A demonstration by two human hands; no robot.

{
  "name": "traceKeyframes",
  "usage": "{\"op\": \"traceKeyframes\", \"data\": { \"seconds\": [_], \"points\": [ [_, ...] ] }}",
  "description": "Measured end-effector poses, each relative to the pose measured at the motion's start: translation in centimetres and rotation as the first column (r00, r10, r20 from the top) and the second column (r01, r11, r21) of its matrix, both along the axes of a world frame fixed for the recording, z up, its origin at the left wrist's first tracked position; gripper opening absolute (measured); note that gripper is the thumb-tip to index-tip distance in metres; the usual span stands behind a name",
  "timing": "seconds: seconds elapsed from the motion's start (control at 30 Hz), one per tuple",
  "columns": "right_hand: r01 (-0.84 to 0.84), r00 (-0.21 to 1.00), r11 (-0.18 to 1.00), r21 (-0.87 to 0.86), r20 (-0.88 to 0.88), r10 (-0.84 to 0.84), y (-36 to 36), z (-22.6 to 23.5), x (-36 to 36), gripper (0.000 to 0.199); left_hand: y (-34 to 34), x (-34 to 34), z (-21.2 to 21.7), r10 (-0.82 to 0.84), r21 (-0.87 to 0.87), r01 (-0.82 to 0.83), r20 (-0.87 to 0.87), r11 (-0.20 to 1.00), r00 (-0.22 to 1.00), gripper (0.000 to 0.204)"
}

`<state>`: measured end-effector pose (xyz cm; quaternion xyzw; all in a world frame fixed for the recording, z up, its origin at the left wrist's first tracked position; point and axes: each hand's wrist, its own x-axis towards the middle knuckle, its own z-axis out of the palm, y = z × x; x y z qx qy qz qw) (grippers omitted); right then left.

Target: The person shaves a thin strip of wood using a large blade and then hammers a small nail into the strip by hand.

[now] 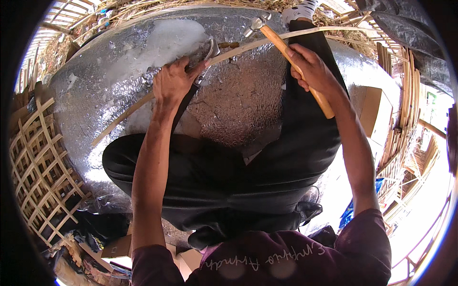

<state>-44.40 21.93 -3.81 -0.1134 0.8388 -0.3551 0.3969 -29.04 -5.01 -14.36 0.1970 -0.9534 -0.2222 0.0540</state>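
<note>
My right hand (312, 69) is wrapped around the wooden handle of a ball-peen hammer (276, 40), its metal head raised toward the far side. My left hand (172, 82) closes over a long, thin bamboo strip (253, 45), which runs from the lower left, under the hand, and out to the far right. Close to the left fingers, a shiny curved metal piece (213, 48) sticks up. A dark, narrow length (185, 106) shows below the same hand; whether it belongs to that metal piece I cannot tell. The hammer head is apart from both.
A silver foil sheet (76, 109) covers the ground under my dark-trousered legs (224, 171). At the left leans a woven bamboo lattice (40, 167). Bundled bamboo strips (405, 114) and a cardboard box (374, 112) stand at the right. Straw and sticks line the far edge.
</note>
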Motion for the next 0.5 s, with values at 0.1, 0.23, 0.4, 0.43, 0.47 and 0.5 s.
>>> {"op": "traceKeyframes", "data": {
  "seconds": [0.1, 0.23, 0.4, 0.43, 0.47, 0.5],
  "points": [
    [0.062, 0.997, 0.998, 0.014, 0.046, -0.063, 0.1, -0.5, 0.9, 0.037, 0.2, -0.1, -0.1, -0.006, -0.016, 0.005, -0.024, 1.0, 1.0, 0.056],
    [-0.045, 0.996, 0.999, 0.028, 0.076, 0.043, 0.3, -0.5, 0.0, 0.038, 0.2, 0.0, 0.5, 0.01, -0.016, -0.01, 0.026, 1.0, 1.0, 0.056],
    [0.0, 0.998, 1.0, 0.022, 0.063, -0.002, 0.1, 0.1, -0.1, 0.045, 0.3, -0.2, 0.0, -0.002, -0.021, 0.002, 0.001, 1.0, 1.0, 0.056],
    [-0.023, 0.997, 0.998, 0.05, 0.074, 0.02, 0.0, 0.1, 0.0, 0.044, 0.4, -0.2, -0.1, -0.003, -0.014, 0.003, -0.006, 1.0, 1.0, 0.057],
    [-0.051, 0.995, 0.996, 0.075, 0.089, 0.044, -0.1, 0.1, 0.2, 0.042, 0.4, -0.1, -0.1, 0.0, -0.009, 0.0, -0.01, 1.0, 1.0, 0.057],
    [-0.041, 0.994, 0.997, 0.062, 0.105, 0.034, 0.0, 0.2, -0.1, 0.043, 0.3, 0.0, 0.1, 0.003, -0.006, -0.003, 0.028, 1.0, 1.0, 0.057]
  ]
}}
